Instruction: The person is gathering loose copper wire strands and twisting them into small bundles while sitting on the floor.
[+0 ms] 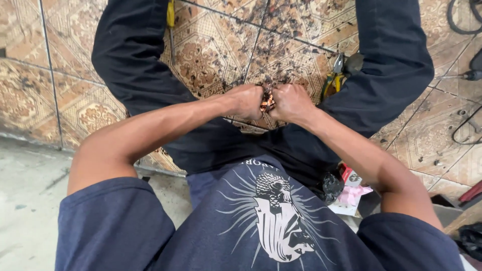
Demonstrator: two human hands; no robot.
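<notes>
A small coppery bundle of wire (267,100) is gripped between the left hand (247,100) and the right hand (290,102), both sets of fingers clenched around it, above the patterned tiled floor (211,45). Yellow-handled pliers (333,80) are seen lying just beside the right hand.

Small box (350,175): red and white, rectangular, on floor beside person's right thigh, near right edge of tiled area. Partly hidden behind leg. Under it, pink-white crumpled wrapper (351,196), flat, touching box. Just left, black crumpled bag (332,186), shiny. No screens, no signs seen.
</notes>
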